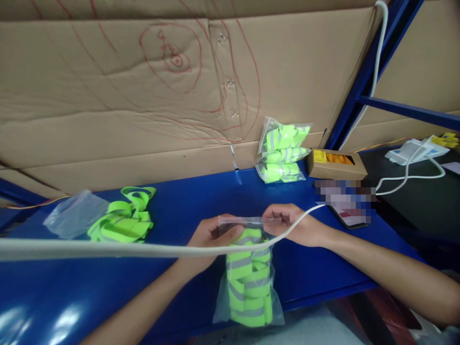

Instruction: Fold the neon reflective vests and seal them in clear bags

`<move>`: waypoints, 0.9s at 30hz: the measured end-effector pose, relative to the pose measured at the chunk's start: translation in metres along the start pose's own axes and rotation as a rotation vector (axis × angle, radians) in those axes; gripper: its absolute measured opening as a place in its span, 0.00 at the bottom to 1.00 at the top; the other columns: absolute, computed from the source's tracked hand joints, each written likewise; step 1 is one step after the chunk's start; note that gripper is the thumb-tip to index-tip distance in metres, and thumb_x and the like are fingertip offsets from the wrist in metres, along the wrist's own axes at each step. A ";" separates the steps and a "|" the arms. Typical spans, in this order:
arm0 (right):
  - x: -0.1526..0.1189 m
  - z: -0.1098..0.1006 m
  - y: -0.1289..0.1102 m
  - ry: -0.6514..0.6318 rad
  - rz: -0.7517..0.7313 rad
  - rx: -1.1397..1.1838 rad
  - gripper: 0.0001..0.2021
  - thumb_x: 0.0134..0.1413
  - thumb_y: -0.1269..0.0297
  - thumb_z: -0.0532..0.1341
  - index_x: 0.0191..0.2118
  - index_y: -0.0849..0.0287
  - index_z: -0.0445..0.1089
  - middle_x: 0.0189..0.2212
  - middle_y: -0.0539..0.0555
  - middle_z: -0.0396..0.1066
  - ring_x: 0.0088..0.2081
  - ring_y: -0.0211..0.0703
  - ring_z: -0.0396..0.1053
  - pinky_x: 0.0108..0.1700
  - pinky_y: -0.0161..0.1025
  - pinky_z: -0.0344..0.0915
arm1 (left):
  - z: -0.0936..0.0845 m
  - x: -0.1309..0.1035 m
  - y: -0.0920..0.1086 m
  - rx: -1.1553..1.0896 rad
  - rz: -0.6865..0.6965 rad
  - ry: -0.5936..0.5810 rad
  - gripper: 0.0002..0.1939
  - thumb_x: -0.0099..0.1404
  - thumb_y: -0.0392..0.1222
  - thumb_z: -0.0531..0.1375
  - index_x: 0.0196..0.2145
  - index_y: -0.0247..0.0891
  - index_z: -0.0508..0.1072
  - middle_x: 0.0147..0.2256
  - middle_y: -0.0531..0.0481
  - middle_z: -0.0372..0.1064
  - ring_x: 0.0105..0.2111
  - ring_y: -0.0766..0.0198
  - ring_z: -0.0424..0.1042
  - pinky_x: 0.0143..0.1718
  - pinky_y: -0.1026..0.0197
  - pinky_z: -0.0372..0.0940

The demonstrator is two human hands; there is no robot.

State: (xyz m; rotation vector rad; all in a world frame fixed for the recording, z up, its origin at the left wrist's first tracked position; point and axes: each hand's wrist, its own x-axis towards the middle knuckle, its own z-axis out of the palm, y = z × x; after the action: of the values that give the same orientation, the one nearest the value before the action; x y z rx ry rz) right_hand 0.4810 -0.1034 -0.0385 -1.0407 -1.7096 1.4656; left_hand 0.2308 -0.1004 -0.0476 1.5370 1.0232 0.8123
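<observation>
A clear zip bag (219, 306) with folded neon-green reflective straps (249, 282) inside lies at the front edge of the blue table, its mouth pointing away from me. My left hand (219, 232) grips the bag's upper left side, thumb resting over the plastic near the straps. At the top right corner of the same bag, my right hand (285, 223) pinches the opening edge with curled fingers. A white cable (172, 250) crosses the view in front of my left wrist and the bag.
Loose green straps (125, 223) and a clear plastic bag (77, 213) lie at left. Filled strap bags (283, 155) are stacked against the cardboard wall (108, 120). Right of them are a small cardboard box (338, 165) and a phone (350, 213) with a cable.
</observation>
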 end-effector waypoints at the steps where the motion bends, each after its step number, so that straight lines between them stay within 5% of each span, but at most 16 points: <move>1: 0.000 0.000 0.000 -0.005 -0.004 -0.013 0.09 0.55 0.61 0.67 0.33 0.62 0.70 0.23 0.45 0.63 0.24 0.32 0.56 0.28 0.32 0.54 | 0.001 0.000 0.000 -0.001 -0.002 -0.007 0.20 0.62 0.55 0.67 0.41 0.34 0.82 0.32 0.45 0.76 0.30 0.64 0.69 0.30 0.65 0.62; 27: -0.002 0.007 0.007 -0.041 -0.042 0.063 0.16 0.56 0.54 0.69 0.30 0.61 0.69 0.24 0.47 0.67 0.26 0.33 0.60 0.27 0.31 0.55 | 0.012 -0.002 -0.001 0.095 -0.001 -0.107 0.22 0.67 0.57 0.62 0.40 0.33 0.82 0.36 0.42 0.78 0.34 0.60 0.72 0.33 0.63 0.63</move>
State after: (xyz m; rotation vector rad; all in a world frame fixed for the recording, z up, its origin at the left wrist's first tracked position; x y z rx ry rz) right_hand 0.4770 -0.1078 -0.0468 -0.9427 -1.6920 1.5139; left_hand 0.2399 -0.1072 -0.0510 1.6425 0.9963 0.6810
